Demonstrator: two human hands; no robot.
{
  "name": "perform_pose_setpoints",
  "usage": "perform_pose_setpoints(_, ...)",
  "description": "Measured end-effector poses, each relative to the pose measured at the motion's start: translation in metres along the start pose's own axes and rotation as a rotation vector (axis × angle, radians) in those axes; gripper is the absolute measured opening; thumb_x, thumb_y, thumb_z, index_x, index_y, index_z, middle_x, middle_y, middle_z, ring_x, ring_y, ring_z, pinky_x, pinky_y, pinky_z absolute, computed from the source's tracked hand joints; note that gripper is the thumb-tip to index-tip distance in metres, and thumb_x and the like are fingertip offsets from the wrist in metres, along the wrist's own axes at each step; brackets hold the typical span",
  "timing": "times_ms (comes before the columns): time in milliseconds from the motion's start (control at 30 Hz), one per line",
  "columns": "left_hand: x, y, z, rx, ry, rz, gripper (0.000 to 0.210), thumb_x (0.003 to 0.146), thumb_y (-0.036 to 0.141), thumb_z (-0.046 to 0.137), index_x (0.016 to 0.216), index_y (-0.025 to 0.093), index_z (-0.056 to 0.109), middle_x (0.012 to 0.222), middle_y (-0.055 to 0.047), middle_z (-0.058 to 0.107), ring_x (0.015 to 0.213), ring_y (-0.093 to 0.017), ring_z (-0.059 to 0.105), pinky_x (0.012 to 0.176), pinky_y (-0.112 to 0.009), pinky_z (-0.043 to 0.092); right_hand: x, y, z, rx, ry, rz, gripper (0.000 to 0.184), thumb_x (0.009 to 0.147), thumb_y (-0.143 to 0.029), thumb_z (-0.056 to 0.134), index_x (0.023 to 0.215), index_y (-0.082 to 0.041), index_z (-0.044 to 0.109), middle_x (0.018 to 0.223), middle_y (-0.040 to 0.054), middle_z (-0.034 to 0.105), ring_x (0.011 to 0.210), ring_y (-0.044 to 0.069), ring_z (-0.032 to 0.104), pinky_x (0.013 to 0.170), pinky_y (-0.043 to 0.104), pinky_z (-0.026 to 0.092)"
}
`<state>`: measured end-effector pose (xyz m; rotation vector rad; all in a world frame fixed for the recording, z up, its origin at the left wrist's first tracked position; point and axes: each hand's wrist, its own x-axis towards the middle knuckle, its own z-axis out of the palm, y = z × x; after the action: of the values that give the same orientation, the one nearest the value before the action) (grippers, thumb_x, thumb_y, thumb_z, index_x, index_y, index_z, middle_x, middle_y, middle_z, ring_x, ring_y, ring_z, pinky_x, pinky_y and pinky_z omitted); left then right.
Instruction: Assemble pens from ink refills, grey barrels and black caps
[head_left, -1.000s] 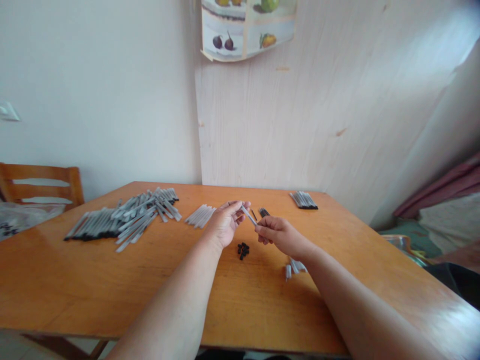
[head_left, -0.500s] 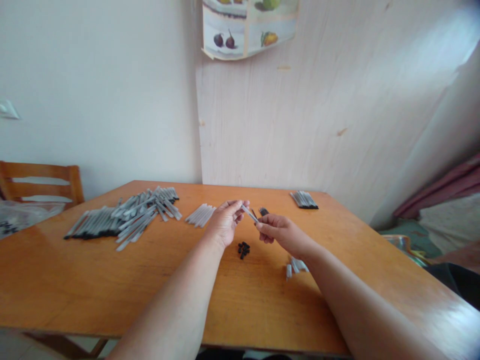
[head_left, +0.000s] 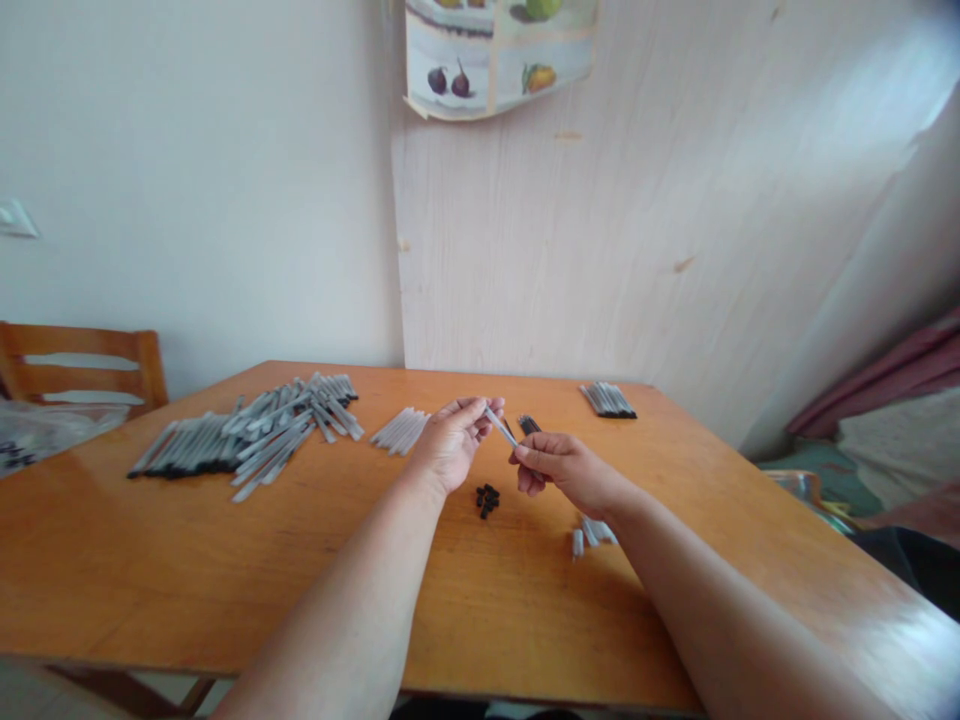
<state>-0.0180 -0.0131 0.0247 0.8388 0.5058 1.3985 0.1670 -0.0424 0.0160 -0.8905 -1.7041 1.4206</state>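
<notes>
A slim, whitish translucent pen barrel [head_left: 501,426] is held slantwise above the table between both hands. My left hand [head_left: 454,440] pinches its upper left end, thumb and fingers closed. My right hand [head_left: 561,468] grips the lower right end, covering that tip. Just beyond the right fingers lie thin dark sticks [head_left: 528,424], partly hidden, perhaps pen refills. Below the hands, several small black plugs [head_left: 487,499] form a little heap. Whitish short pieces, perhaps pen caps [head_left: 595,532], lie beside the right forearm, which hides some of them.
The wooden table [head_left: 337,600] bears a large pile of black-ended pens [head_left: 277,425] at left, a row of pale barrels [head_left: 400,430] near the left hand, and a bundle of black-ended pens [head_left: 609,400] at back right. A chair [head_left: 90,365] stands left, near a plastic bag [head_left: 52,425].
My right hand has shifted very slightly right, and the barrel tilts a little more steeply. Both hands keep hold of it, and the things on the table lie as before.
</notes>
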Motion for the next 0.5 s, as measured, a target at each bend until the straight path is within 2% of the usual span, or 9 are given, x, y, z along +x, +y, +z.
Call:
perform_pose_setpoints(267, -0.0042, 0.0064, 0.0026, -0.045, -0.073, -0.028, 0.013, 0.07, 0.022, 0.074, 0.078, 0.016, 0.065, 0.093, -0.007, 0.072, 0.097, -0.019, 0.065, 0.084, -0.031, 0.041, -0.0017, 0.0003, -0.001, 0.216, -0.125, 0.029, 0.031, 0.083, -0.044, 0.062, 0.086, -0.013, 0.064, 0.064, 0.0042, 0.064, 0.054, 0.01, 0.055, 0.054, 0.024, 0.041)
perform_pose_setpoints(500, -0.0058, 0.0077, 0.0023, -0.064, -0.122, -0.03, 0.01, 0.072, 0.022, 0.073, 0.079, 0.017, 0.066, 0.096, -0.007, 0.072, 0.099, -0.019, 0.064, 0.087, -0.031, 0.042, -0.0013, 0.0021, -0.002, 0.303, -0.156, 0.055, 0.029, 0.084, -0.041, 0.061, 0.086, -0.013, 0.065, 0.062, 0.0032, 0.063, 0.051, 0.01, 0.055, 0.051, 0.022, 0.039)
